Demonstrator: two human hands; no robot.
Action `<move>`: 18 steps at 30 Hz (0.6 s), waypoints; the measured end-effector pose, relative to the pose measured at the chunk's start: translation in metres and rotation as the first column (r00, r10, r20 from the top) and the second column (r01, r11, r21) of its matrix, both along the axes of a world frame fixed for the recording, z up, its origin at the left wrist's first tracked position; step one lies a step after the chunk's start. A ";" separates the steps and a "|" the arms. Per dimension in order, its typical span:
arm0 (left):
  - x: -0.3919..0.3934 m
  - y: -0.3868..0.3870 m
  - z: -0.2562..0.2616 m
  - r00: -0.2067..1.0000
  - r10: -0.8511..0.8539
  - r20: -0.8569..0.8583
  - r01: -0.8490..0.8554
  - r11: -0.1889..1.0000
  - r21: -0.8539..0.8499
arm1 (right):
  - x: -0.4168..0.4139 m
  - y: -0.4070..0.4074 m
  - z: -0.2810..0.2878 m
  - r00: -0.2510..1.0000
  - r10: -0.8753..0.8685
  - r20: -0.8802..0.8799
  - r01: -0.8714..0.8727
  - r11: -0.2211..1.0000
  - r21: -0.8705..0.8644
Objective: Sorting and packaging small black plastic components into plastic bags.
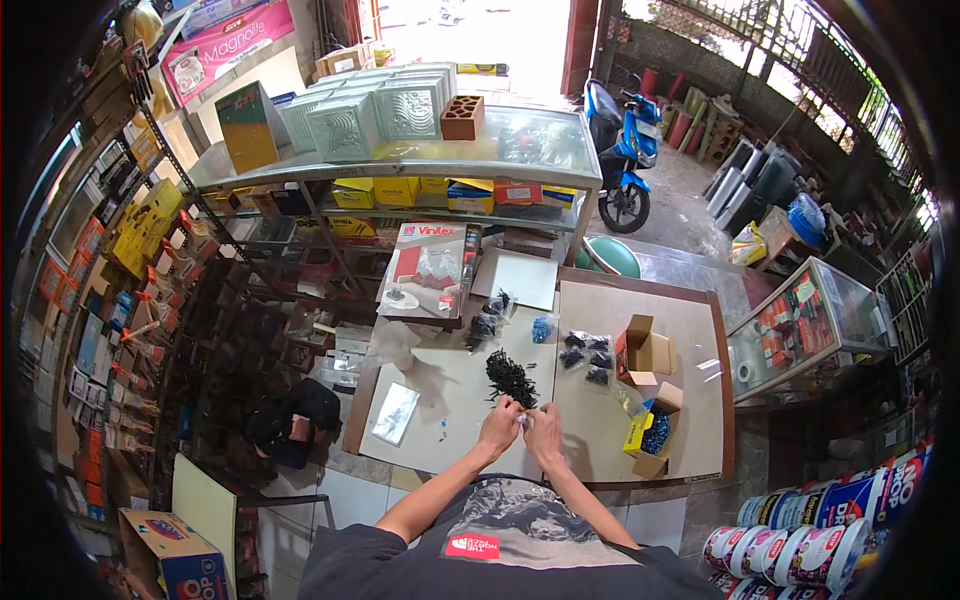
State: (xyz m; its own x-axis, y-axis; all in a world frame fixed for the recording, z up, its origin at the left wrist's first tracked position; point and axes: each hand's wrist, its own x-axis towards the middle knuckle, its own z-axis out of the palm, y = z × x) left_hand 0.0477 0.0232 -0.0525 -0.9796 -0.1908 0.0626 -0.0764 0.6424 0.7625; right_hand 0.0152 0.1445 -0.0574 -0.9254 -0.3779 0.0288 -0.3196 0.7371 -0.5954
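My left hand [501,425] and my right hand [543,429] meet at the near side of a loose pile of black screws or plugs [511,377]. Their fingertips pinch a small clear plastic bag [523,418] between them; its contents are too small to tell. Filled bags of black pieces [598,358] lie to the right of the pile, and more black bags [486,324] lie beyond it. A bag of blue pieces [541,328] rests near the table's middle. At the left is a stack of clear plastic bags [395,413].
An open carton [641,356] and a yellow box of blue pieces [655,433] stand on the table's right side. A Vinilex box [421,271] and a white tile [514,277] lie at the back. Beyond is a glass counter [525,161]; paint cans [817,551] stand at lower right.
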 end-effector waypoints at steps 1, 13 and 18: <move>0.001 0.000 0.001 1.000 -0.011 -0.006 0.011 0.999 -0.032 | 0.000 0.002 -0.002 0.999 -0.029 -0.046 0.031 0.999 0.041; 0.002 0.007 -0.010 0.998 0.041 -0.039 -0.043 0.998 -0.056 | 0.006 -0.004 -0.020 0.980 0.014 -0.198 -0.042 0.989 -0.139; 0.004 0.003 -0.008 0.999 -0.030 -0.036 0.031 0.999 0.033 | 0.009 0.002 -0.010 0.984 0.006 -0.176 -0.011 0.999 -0.029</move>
